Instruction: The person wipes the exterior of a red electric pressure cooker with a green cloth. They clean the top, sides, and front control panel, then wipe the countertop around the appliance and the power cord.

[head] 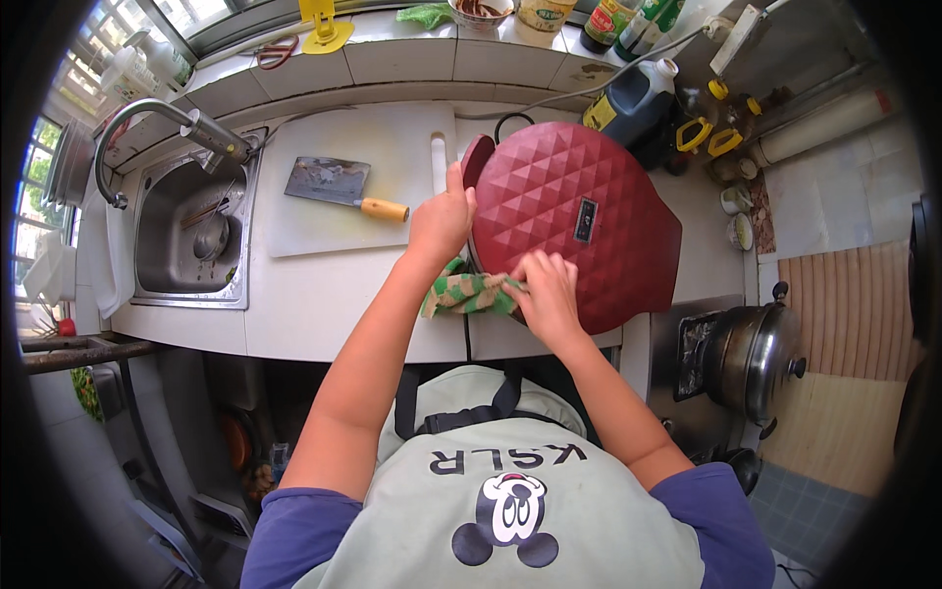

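Note:
In front of me on the counter stands a round red electric griddle (541, 184), its lid embossed with a diamond pattern. My left hand (445, 217) grips its left edge beside the red handle (478, 158); some of the fingers are hidden. A green and tan patterned cloth (471, 291) is bunched in my right hand (548, 298), against the griddle's near left rim. To the left, a cleaver (327, 179) with a wooden handle lies flat on a white cutting board (368, 132).
A steel sink (158, 258) holding a ladle (211, 237) is at the left, under a curved faucet (140, 107). Behind the griddle stand a dark jug (636, 103) and oil bottles (699, 110). A lidded steel pot (751, 361) sits on the stove at right. Scissors (277, 51) lie on the ledge.

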Available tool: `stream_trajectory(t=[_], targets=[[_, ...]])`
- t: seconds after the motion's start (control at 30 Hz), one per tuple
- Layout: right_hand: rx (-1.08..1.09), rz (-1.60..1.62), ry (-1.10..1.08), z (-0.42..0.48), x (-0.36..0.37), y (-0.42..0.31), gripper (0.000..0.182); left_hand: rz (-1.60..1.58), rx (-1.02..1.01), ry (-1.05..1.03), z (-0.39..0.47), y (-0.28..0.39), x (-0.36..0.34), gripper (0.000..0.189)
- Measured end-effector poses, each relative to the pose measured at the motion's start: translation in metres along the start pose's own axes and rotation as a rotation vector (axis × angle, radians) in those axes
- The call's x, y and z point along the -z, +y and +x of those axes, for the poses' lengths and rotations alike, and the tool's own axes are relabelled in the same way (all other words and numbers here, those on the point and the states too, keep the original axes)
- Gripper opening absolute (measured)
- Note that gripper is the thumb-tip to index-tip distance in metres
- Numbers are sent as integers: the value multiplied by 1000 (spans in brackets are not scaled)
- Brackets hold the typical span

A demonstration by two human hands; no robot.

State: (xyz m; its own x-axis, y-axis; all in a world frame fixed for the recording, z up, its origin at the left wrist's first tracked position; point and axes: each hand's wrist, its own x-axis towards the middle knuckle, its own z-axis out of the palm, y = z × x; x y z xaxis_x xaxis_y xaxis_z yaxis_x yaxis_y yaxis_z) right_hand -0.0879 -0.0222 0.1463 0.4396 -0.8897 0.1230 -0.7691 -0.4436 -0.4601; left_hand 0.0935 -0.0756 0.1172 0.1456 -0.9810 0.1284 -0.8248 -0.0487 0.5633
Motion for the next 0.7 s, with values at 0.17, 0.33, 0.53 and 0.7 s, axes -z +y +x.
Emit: stream_trajectory(t=[0.17, 0.33, 0.53, 0.7], targets=[[39, 27, 69, 31, -19, -5, 21, 15, 30, -51, 1, 1, 3, 43], [-46, 6, -24, -19, 8, 5, 22, -8, 56, -63, -3, -2, 3, 41], [-12, 18, 105, 35, -21, -8, 21, -32, 21, -54, 1, 2, 5, 41], [-64, -36, 72, -9, 6, 9, 20, -20, 35, -62, 1, -3, 5, 40]])
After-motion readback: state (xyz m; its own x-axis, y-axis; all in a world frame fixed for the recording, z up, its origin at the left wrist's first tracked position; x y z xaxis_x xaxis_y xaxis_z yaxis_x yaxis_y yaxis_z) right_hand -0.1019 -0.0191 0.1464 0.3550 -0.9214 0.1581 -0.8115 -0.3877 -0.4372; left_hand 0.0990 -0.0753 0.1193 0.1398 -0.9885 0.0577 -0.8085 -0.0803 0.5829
